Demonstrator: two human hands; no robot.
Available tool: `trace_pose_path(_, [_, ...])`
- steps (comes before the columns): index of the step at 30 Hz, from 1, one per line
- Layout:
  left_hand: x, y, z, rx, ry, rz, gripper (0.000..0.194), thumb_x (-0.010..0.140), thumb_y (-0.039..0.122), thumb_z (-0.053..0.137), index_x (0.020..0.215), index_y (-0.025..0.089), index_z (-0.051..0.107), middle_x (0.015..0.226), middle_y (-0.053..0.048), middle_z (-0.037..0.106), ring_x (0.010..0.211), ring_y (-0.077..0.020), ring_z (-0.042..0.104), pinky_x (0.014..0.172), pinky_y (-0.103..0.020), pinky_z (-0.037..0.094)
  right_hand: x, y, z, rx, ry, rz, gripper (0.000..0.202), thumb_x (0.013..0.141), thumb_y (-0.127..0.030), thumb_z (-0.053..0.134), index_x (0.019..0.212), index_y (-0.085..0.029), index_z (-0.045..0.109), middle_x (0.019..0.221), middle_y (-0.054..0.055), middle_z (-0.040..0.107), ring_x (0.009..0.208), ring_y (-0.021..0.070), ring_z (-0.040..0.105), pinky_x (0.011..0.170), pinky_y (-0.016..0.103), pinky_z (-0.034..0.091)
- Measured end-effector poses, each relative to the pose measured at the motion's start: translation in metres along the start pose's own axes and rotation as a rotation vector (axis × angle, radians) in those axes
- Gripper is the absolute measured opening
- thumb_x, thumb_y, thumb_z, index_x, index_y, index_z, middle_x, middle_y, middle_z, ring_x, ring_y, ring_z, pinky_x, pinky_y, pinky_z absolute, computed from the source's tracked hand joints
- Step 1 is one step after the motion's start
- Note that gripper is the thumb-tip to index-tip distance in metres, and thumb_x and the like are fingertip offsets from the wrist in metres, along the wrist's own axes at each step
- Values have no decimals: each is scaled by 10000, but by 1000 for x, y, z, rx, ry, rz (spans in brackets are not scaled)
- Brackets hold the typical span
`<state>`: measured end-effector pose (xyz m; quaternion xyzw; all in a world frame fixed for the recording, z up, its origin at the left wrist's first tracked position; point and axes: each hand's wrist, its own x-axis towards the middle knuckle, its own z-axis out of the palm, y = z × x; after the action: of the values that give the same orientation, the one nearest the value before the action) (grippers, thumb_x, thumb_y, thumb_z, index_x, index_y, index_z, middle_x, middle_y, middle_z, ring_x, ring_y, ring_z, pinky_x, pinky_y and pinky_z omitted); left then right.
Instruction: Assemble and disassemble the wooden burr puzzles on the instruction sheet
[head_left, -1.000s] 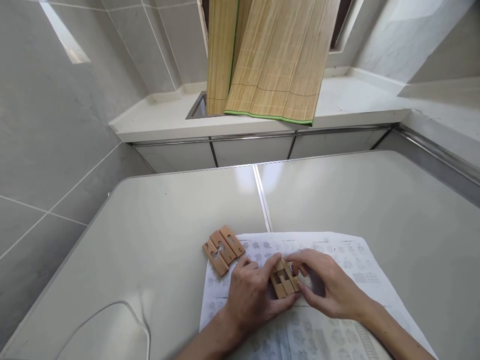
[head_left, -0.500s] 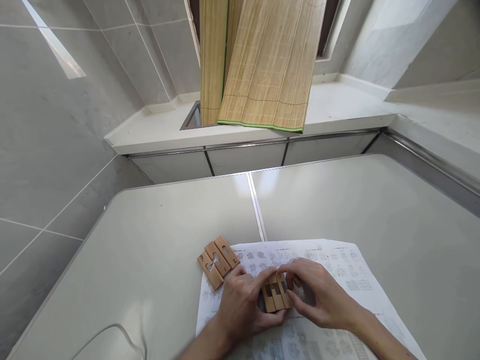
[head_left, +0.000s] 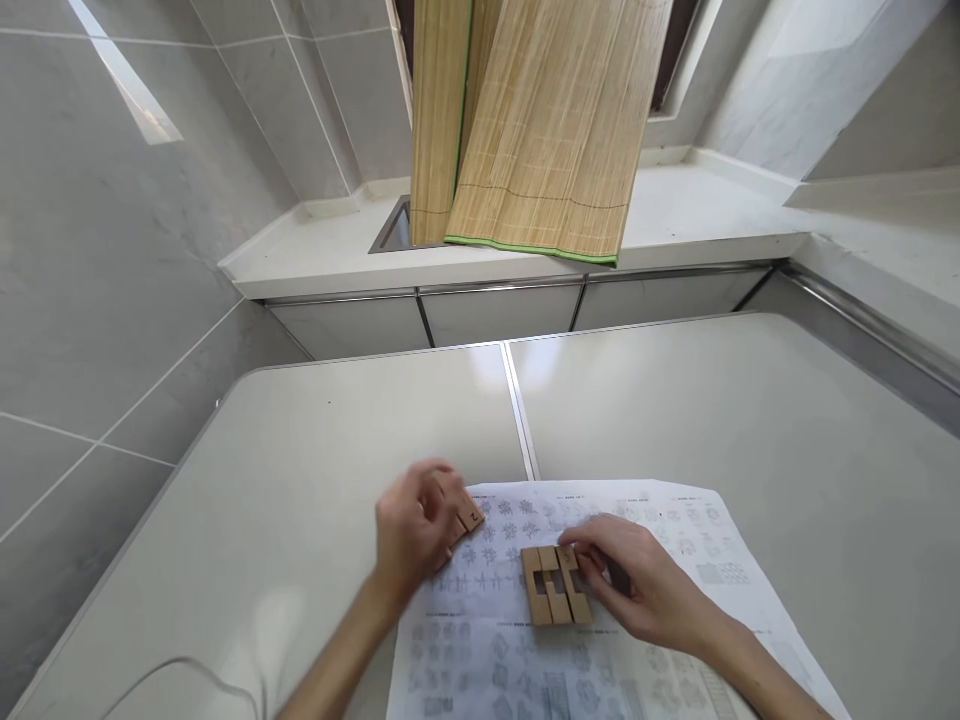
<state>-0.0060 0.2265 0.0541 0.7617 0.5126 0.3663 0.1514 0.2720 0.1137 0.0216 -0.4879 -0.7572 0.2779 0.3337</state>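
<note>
Three notched wooden pieces (head_left: pixel 556 603) lie side by side on a printed paper sheet (head_left: pixel 465 640). My right hand (head_left: pixel 634 580) is at their right side, its thumb and forefinger closed on the rightmost piece. Up and to the left, my left hand (head_left: pixel 416 520) is over a second group of wooden pieces (head_left: pixel 470 513), one marked 2, at the sheet's upper left corner. That hand is blurred and covers most of the group, so what its fingers hold is hidden.
The pale table (head_left: pixel 360 430) has a metal seam (head_left: pixel 521 410) down its middle. A cable (head_left: pixel 187 662) lies at the lower left. Beyond the table, a bamboo blind (head_left: pixel 555 130) hangs over a white counter (head_left: pixel 300 250) with a sink.
My left hand has let go of the middle pieces and moved up and left, onto the other group. My right hand has stayed beside the middle pieces. The view has shifted slightly.
</note>
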Motion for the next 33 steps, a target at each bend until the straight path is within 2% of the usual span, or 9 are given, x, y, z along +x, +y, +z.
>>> trace_pose_path(4, [28, -39, -17, 63, 63, -151, 260, 1014, 444, 549, 907, 217, 617, 582, 81, 438, 537, -126, 464, 594, -236, 434, 0, -2, -3, -18, -51, -42, 374, 927, -71, 535, 1248, -253, 602, 831, 10, 669, 755, 200, 614, 696, 348, 495])
trace_pose_path(8, [31, -59, -19, 101, -10, -205, 279, 999, 470, 554, 911, 220, 643, 574, 85, 448, 529, -128, 472, 602, -241, 434, 0, -3, -3, -46, -99, -57, 514, 885, -56, 594, 1347, -281, 571, 880, 4, 697, 808, 210, 637, 735, 361, 502])
trace_pose_path(13, [27, -61, -14, 153, -139, -181, 265, 988, 463, 543, 897, 242, 656, 573, 72, 505, 550, -156, 503, 644, -275, 442, -2, -4, 5, -93, -49, -90, 408, 921, -102, 637, 1288, -270, 576, 877, 15, 687, 794, 217, 640, 707, 351, 505])
trace_pose_path(16, [28, -61, -13, 178, -159, -174, 277, 1005, 461, 504, 903, 245, 644, 587, 60, 525, 566, -170, 506, 680, -298, 450, -2, -7, 13, -56, -14, -82, 217, 950, -164, 684, 1110, -259, 572, 859, 11, 686, 764, 205, 628, 664, 329, 502])
trace_pose_path(19, [28, -63, -12, 192, -170, -169, 296, 1017, 469, 482, 904, 247, 641, 598, 53, 526, 579, -178, 508, 699, -308, 453, 0, -16, 18, -24, -28, -142, 161, 961, -211, 717, 975, -254, 562, 852, 20, 707, 773, 210, 612, 681, 347, 513])
trace_pose_path(21, [28, -63, -12, 199, -168, -172, 313, 1027, 477, 470, 909, 246, 644, 599, 52, 512, 582, -180, 503, 698, -308, 449, 3, -23, 18, 15, -101, -192, 133, 961, -184, 707, 1019, -254, 610, 933, 37, 755, 860, 230, 632, 762, 386, 545])
trace_pose_path(26, [28, -63, -12, 209, -170, -171, 342, 1042, 486, 446, 911, 243, 648, 596, 50, 496, 581, -182, 516, 691, -308, 446, 7, -32, 13, 54, -254, -202, 429, 991, -73, 577, 1346, -305, 641, 1240, 50, 780, 1160, 265, 640, 960, 455, 573])
trace_pose_path(29, [29, -61, -12, 215, -172, -163, 341, 1041, 487, 448, 905, 245, 645, 597, 48, 504, 587, -185, 526, 705, -311, 453, 4, -28, 16, 65, -223, -193, 409, 993, -69, 560, 1313, -302, 660, 1222, 61, 788, 1163, 273, 655, 952, 473, 588])
trace_pose_path(33, [29, -60, -12, 227, -177, -155, 342, 1044, 468, 435, 900, 244, 651, 599, 41, 523, 588, -190, 530, 720, -317, 462, 1, -19, 23, 76, -61, -189, 327, 992, -46, 536, 1207, -261, 656, 1077, 77, 791, 1011, 252, 696, 836, 423, 608])
